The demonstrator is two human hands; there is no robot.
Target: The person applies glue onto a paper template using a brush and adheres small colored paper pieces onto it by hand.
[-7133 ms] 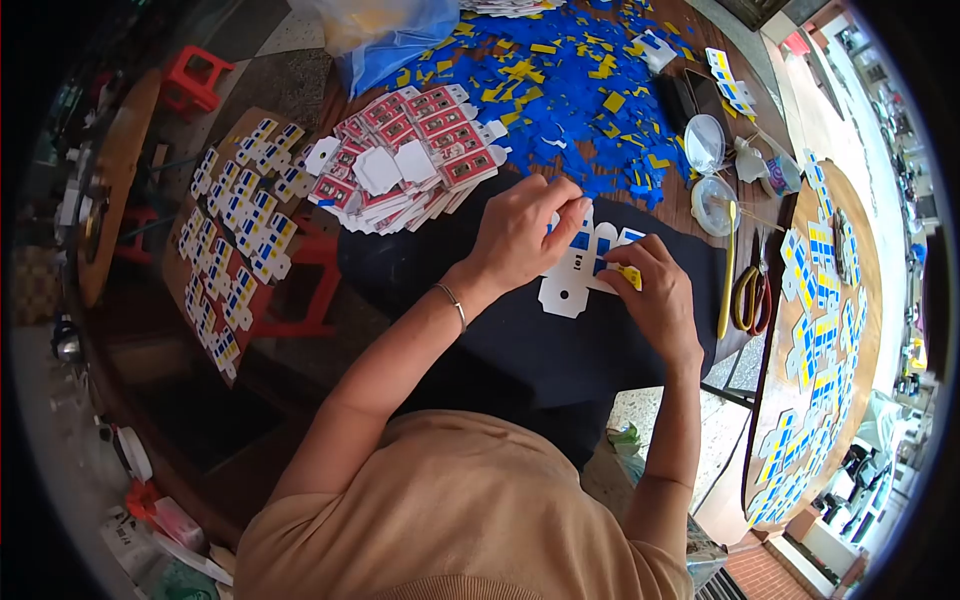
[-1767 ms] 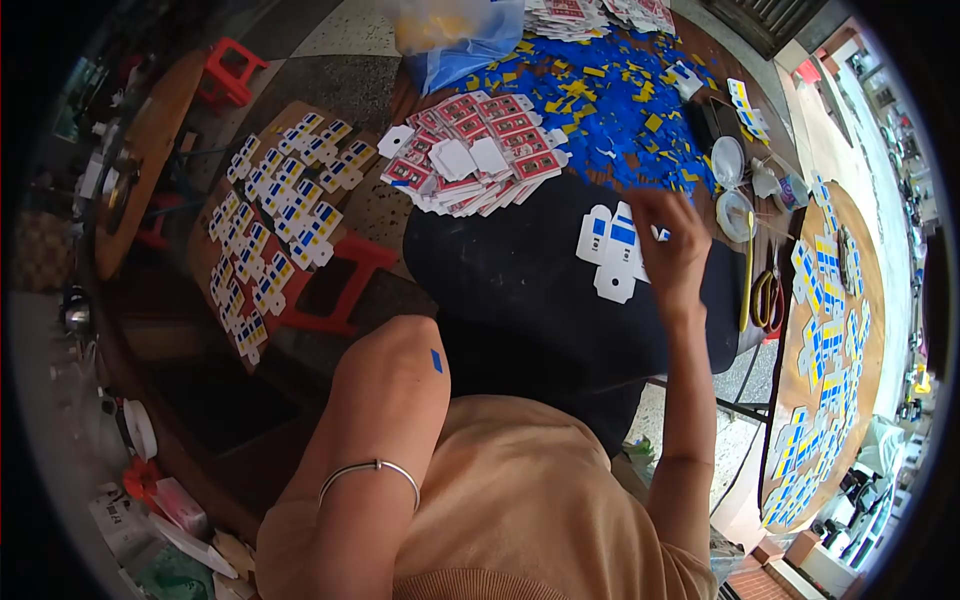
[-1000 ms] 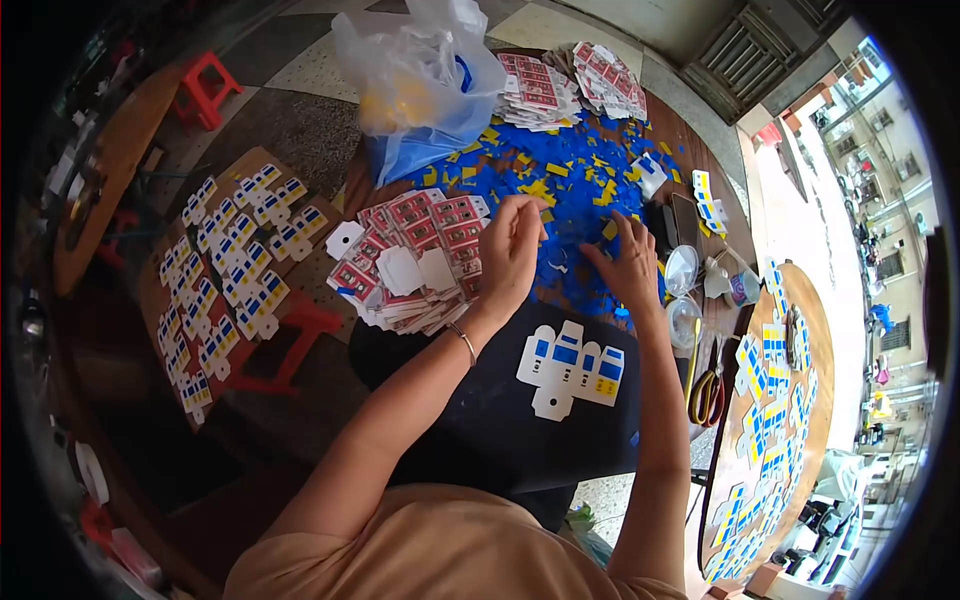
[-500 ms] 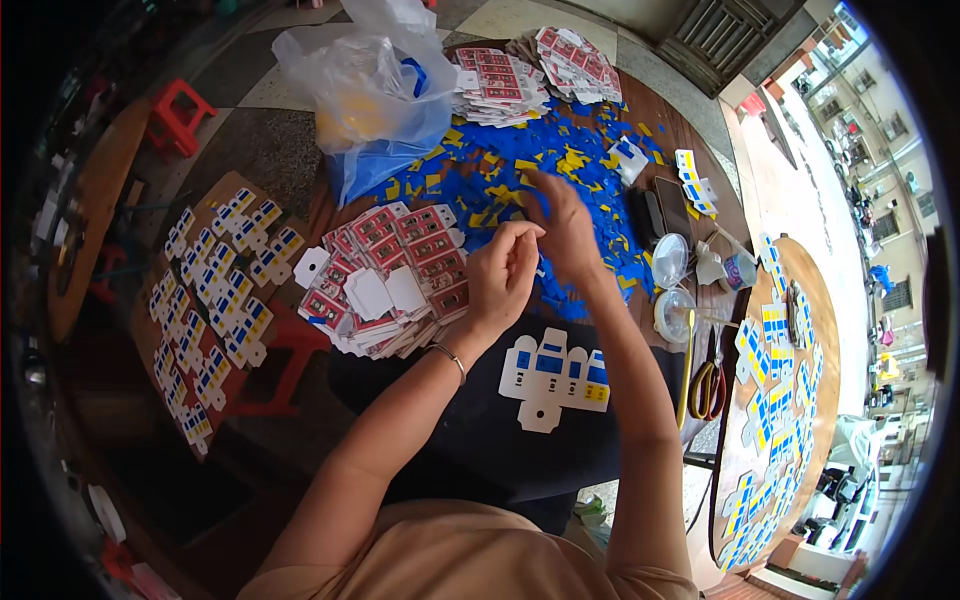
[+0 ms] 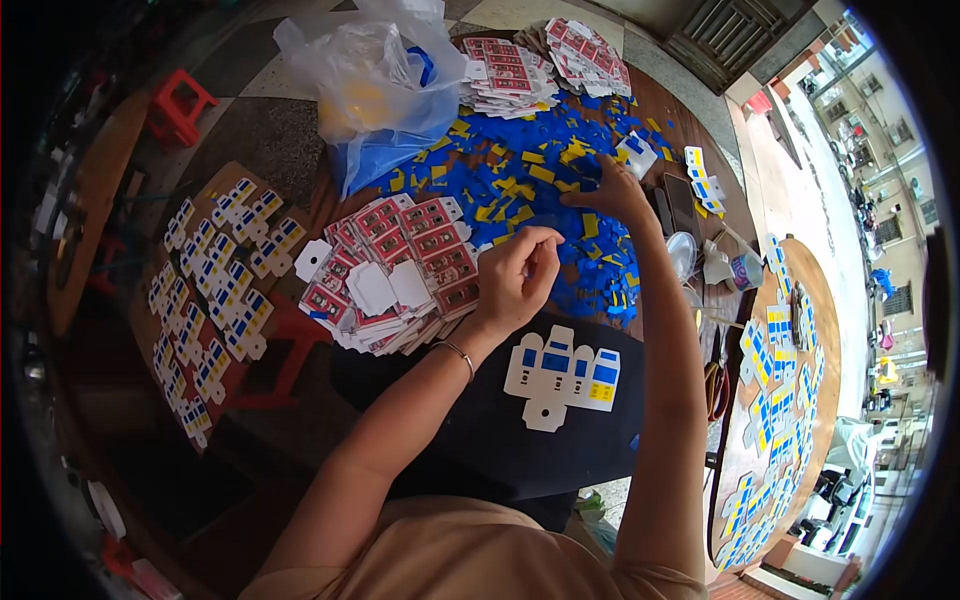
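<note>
My left hand (image 5: 522, 278) hangs above the near edge of the blue and yellow pieces with its fingers curled together; whatever they may hold is hidden. Farther right, my right hand (image 5: 612, 192) reaches over the scattered blue and yellow paper pieces (image 5: 520, 160), thumb and fingers apart. Below both hands, an unfolded white carton (image 5: 560, 375) with blue and yellow patches lies flat on a dark cloth (image 5: 480, 440). To the left of my left hand is a loose pile of red-and-white printed cards (image 5: 385, 275).
A plastic bag (image 5: 385, 110) stands at the back left, near stacks of red-printed cards (image 5: 508, 78). Clear cups (image 5: 682, 255), a phone (image 5: 680, 205) and scissors (image 5: 716, 388) sit at the right. Flat cartons cover a left board (image 5: 215, 290) and a right table (image 5: 780, 420).
My right hand has moved right and away from my left hand, out over the pieces. My left hand has shifted slightly right, still curled. The carton stays on the cloth.
</note>
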